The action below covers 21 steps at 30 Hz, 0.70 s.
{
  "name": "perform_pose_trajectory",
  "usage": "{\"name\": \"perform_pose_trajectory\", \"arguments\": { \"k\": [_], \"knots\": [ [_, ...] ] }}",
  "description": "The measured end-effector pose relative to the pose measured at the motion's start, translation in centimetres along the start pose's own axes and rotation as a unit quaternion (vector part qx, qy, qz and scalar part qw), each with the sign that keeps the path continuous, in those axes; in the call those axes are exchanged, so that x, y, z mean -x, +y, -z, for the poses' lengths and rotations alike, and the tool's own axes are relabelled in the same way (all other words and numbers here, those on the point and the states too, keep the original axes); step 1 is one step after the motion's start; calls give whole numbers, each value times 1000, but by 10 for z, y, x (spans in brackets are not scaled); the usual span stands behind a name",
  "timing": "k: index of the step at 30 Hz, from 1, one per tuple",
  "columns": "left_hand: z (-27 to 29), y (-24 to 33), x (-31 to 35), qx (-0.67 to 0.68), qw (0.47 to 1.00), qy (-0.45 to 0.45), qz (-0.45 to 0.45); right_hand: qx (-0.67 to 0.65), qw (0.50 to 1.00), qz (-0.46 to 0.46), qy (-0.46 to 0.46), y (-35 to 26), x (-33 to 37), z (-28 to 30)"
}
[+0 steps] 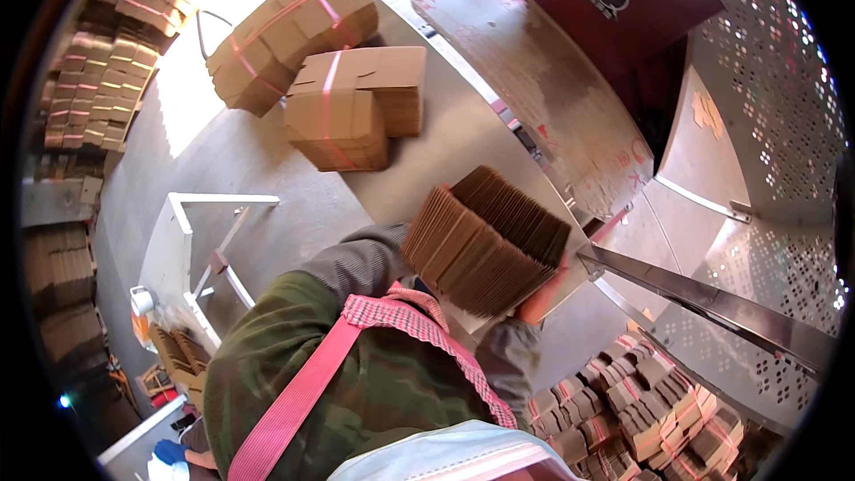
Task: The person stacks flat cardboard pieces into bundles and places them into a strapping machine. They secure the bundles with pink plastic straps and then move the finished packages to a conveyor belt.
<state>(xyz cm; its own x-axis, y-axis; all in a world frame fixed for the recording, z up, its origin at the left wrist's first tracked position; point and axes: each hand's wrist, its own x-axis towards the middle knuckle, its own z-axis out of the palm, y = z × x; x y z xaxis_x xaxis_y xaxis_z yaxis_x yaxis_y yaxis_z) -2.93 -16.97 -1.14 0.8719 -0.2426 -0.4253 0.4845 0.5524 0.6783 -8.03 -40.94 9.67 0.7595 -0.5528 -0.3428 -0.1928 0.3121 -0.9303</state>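
A thick stack of flattened brown cardboard (481, 245) stands on edge in front of my chest, over the near end of the metal work surface. My right hand (541, 296) presses round its right side, fingers partly hidden by the sheets. On the other side my left sleeve runs up to the stack, and the left hand is mostly hidden behind it, holding that side. Farther along the surface lies a bundle of flattened cartons (352, 107) tied with pink strap. Behind it rests a longer strapped bundle (294, 31).
A metal-topped bench (534, 80) and dark red machine panel (623, 9) stand at right, near a steel bar (712, 298) and perforated guard (784, 107). Strapped cardboard piles (637, 401) fill the lower right. A white frame (183, 249) is at left; another person's blue-gloved hand (169, 452) shows lower left.
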Motion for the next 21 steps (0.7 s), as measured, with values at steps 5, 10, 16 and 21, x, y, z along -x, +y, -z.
{"name": "perform_pose_trajectory", "arguments": {
  "k": [5, 10, 16, 21],
  "knots": [
    [9, -1, 10, 66, 984, 115, 123, 648, 726, 229, 12, -20, 20, -44],
    [37, 23, 32, 104, 967, 194, 130, 571, 776, 248, -97, -39, 50, -58],
    [44, 139, 98, -295, 869, 285, -277, 217, 974, -19, -57, -2, 16, 29],
    [117, 303, 51, -249, 877, 334, -239, -13, 986, -152, -73, 33, 5, 14]
  ]
}}
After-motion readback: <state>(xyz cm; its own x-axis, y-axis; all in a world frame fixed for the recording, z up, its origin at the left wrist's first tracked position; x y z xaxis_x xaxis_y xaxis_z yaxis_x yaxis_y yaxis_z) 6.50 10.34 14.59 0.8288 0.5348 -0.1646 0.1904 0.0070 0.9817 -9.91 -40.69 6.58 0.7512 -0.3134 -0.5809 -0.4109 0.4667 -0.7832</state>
